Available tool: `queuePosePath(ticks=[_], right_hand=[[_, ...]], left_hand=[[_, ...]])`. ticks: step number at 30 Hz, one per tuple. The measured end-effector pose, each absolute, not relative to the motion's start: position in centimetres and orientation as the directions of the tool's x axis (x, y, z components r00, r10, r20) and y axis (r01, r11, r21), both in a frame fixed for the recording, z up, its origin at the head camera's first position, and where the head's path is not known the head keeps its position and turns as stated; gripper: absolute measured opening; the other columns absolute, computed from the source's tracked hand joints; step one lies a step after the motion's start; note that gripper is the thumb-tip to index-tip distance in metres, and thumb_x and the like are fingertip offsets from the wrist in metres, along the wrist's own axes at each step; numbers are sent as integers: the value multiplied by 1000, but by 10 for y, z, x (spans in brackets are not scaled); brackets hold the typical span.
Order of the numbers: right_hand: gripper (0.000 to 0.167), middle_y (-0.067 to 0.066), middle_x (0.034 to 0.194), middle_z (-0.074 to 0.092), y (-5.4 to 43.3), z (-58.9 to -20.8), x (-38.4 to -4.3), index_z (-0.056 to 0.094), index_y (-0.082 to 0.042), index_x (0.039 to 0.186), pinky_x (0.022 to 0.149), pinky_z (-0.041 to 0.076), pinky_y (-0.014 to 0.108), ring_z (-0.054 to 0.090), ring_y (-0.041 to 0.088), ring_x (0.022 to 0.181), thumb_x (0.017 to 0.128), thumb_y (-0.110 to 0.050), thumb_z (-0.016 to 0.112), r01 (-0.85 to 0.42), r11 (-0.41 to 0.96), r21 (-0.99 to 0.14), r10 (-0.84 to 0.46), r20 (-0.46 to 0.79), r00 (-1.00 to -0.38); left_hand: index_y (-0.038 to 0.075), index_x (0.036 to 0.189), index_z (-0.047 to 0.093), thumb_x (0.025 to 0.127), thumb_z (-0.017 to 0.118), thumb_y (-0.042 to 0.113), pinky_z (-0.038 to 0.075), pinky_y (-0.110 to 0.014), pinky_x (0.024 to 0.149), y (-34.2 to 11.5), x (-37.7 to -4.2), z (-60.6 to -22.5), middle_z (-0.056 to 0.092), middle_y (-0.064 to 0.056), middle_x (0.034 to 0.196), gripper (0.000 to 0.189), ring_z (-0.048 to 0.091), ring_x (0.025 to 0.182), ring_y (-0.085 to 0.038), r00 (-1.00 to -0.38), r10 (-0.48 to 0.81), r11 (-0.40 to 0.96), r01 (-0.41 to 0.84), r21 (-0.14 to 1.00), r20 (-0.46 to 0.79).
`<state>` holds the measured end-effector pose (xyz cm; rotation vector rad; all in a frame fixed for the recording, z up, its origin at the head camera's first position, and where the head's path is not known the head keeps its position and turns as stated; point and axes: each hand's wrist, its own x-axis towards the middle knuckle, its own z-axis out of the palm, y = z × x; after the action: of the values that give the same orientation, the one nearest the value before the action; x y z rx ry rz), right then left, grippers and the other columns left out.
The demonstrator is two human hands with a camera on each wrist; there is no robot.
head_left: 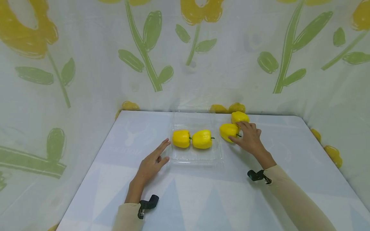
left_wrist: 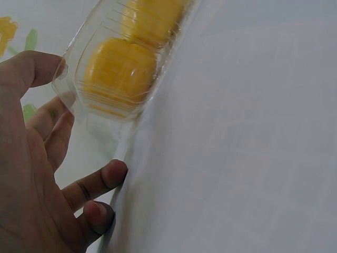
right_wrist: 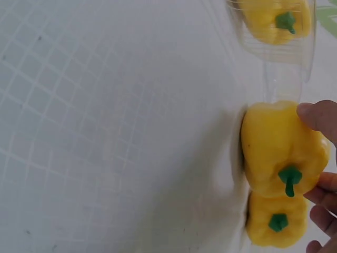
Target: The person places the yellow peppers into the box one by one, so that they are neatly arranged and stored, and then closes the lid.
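Two yellow bell peppers lie side by side in a clear plastic clamshell box (head_left: 196, 157), the left pepper (head_left: 181, 139) next to the right one (head_left: 202, 139). At the box's left wall is my left hand (head_left: 151, 165), thumb and fingers spread, fingertips right at the rim in the left wrist view. My right hand (head_left: 250, 138) grips a third yellow bell pepper (right_wrist: 279, 145) between thumb and fingers, just right of the box. Its green stem (right_wrist: 289, 176) shows. Behind it another yellow bell pepper (head_left: 240, 117) sits on the table, partly covered by the right hand.
The box's clear lid (head_left: 193, 118) is folded back toward the far edge of the white table (head_left: 124, 128). A flower-print cloth (head_left: 219, 80) hangs around the table. Each wrist wears a small black camera, such as the left one (head_left: 148, 203).
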<state>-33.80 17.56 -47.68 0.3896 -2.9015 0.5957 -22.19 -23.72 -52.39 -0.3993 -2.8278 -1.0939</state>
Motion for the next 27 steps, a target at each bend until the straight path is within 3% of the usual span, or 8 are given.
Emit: queuePosePath(ticks=[27], right_hand=[[74,23,143,47,185,-468,-327,50,1,141,94,22,61,32,43,127,85,-38,80,-280,873,-400,-214,203,-956]], left_hand=[[40,157,29,102,55,39,38,-29,60,-238,-222,-526,22,24,161,61,46,74,-10,-963,206,718,269,642,173]])
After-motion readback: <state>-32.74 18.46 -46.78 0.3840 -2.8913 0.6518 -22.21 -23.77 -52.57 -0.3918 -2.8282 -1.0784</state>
